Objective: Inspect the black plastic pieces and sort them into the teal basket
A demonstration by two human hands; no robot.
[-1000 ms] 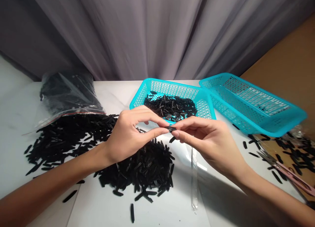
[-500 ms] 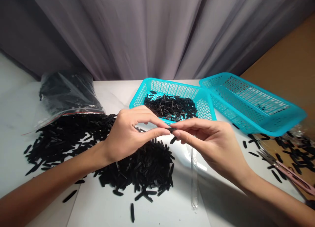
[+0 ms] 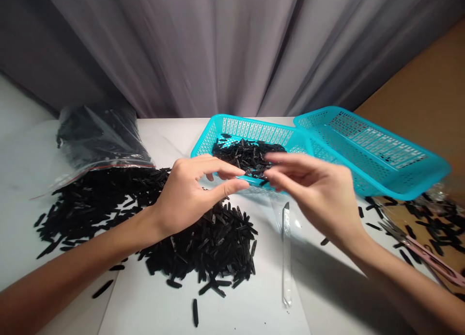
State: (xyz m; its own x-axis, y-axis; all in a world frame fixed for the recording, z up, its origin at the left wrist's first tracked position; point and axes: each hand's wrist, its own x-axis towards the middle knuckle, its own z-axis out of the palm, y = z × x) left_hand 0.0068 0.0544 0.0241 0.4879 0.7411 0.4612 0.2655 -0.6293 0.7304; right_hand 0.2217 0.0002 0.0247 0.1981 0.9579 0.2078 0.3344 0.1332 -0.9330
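Observation:
My left hand point(image 3: 192, 194) hovers over the front of a pile of small black strips point(image 3: 210, 247), thumb and forefinger apart with a bare gap between them. Facing it, my right hand point(image 3: 316, 194) is raised at the front rim of a turquoise perforated basket point(image 3: 250, 121); its fingers are blurred by motion. A black strip point(image 3: 264, 183) shows just under its thumb, apparently held by the curled fingers. More black strips point(image 3: 243, 153) lie heaped inside that basket.
A clear zip bag point(image 3: 98, 136) full of black strips lies back left. A second turquoise basket point(image 3: 410, 187) stands right. Pink-handled scissors point(image 3: 432, 262) lie among strips on a brown surface. A narrow clear sleeve point(image 3: 286, 262) lies on the white sheet point(image 3: 152, 311). A grey curtain point(image 3: 232, 49) hangs behind.
My hands have parted: the strip pinched between both fingertips is no longer there. My right hand has moved up and slightly right towards the basket; my left hand has barely moved.

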